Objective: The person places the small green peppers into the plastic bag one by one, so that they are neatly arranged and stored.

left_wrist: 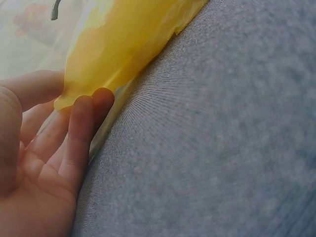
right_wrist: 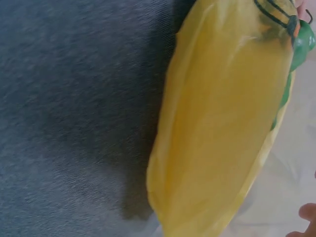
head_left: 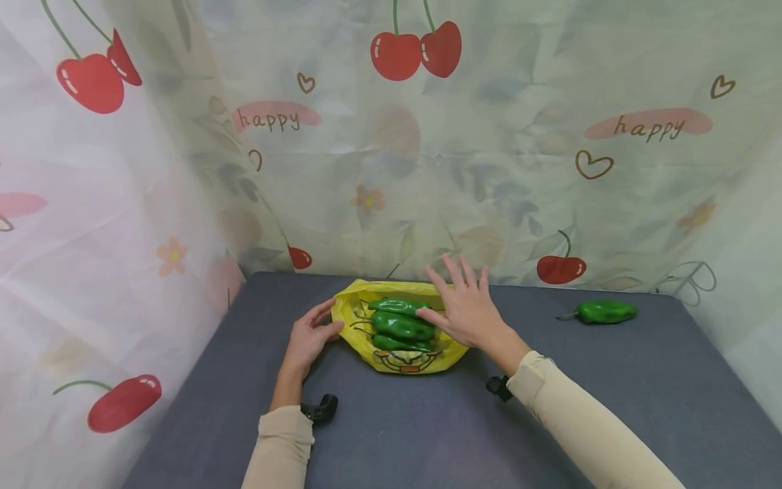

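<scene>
A yellow plastic bag [head_left: 360, 353] lies with its mouth open, several green peppers [head_left: 403, 327] side by side inside it, their stems pointing left. My left hand [head_left: 308, 339] pinches the bag's left edge. Up close in the left wrist view, the yellow bag [left_wrist: 113, 54] passes between thumb and fingers. Over the bag's right side, my right hand [head_left: 467, 312] is spread with fingers stretched out, overlapping the pepper ends. The right wrist view shows the side of the bag [right_wrist: 217, 118] with fingertips [right_wrist: 308, 212] at its lower right corner.
One more green pepper [head_left: 606, 312] lies apart at the back right of the dark grey table [head_left: 397, 428]. A printed cloth backdrop [head_left: 342, 163] with cherries and hearts rises behind the table and along its left side.
</scene>
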The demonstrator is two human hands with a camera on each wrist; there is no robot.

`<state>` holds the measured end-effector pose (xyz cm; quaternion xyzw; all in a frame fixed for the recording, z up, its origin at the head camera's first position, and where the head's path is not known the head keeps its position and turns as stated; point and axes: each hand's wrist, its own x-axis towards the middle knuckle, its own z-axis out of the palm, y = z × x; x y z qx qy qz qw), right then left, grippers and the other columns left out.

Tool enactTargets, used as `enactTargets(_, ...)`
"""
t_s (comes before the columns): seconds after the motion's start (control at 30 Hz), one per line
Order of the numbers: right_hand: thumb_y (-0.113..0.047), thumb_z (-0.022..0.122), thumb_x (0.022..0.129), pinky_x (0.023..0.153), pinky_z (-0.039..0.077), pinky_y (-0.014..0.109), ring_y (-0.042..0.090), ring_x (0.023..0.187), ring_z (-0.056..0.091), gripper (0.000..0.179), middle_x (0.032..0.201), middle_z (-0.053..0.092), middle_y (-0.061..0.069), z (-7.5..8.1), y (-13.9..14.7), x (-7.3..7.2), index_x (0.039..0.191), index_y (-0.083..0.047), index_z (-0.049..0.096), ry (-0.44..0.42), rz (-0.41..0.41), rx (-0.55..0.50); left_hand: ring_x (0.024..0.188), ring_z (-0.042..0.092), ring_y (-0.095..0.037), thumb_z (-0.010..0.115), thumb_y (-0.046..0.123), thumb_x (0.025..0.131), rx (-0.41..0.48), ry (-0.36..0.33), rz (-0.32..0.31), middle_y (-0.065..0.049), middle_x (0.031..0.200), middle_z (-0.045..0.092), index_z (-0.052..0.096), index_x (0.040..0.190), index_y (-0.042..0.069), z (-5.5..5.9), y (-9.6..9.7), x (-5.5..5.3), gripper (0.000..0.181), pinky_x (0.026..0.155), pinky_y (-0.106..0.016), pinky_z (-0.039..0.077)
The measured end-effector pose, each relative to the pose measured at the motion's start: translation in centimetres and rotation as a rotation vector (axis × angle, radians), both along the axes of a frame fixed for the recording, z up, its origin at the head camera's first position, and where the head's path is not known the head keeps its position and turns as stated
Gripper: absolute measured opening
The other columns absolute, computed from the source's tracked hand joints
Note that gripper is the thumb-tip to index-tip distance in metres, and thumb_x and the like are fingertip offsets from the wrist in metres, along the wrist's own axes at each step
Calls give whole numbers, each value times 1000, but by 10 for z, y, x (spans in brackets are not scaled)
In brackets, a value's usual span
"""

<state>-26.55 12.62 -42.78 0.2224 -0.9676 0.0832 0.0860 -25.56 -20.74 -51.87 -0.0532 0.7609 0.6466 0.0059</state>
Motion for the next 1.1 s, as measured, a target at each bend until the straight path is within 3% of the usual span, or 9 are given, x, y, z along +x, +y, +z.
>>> enactTargets(0.23, -82, 39, 92, 117, 3, 82, 46, 159, -6, 92, 174, -4, 11, -4, 13, 2, 165, -33, 12, -49, -41, 12, 118, 67, -22, 77, 22, 92, 3, -1, -5, -6, 154, 53, 57, 146, 28, -1, 0, 0, 57, 88, -31, 62)
enactTargets(0.67, -83, 41, 91, 115, -1, 83, 47, 158, -11, 96, 174, -4, 13, -9, 36, 1, 166, -31, 13, -85, -110, 3, 119, 67, -25, 77, 24, 92, -9, -3, -5, -7, 156, 51, 56, 146, 28, 2, 0, 1, 58, 89, -32, 62)
enactTargets(1.1, -82, 36, 93, 115, -7, 83, 50, 157, -9, 96, 173, -8, 16, -15, 66, -1, 166, -27, 8, -131, -170, 27, 109, 70, -17, 77, 23, 92, -13, -2, -1, -8, 155, 51, 56, 146, 26, 2, 1, 1, 58, 86, -30, 62)
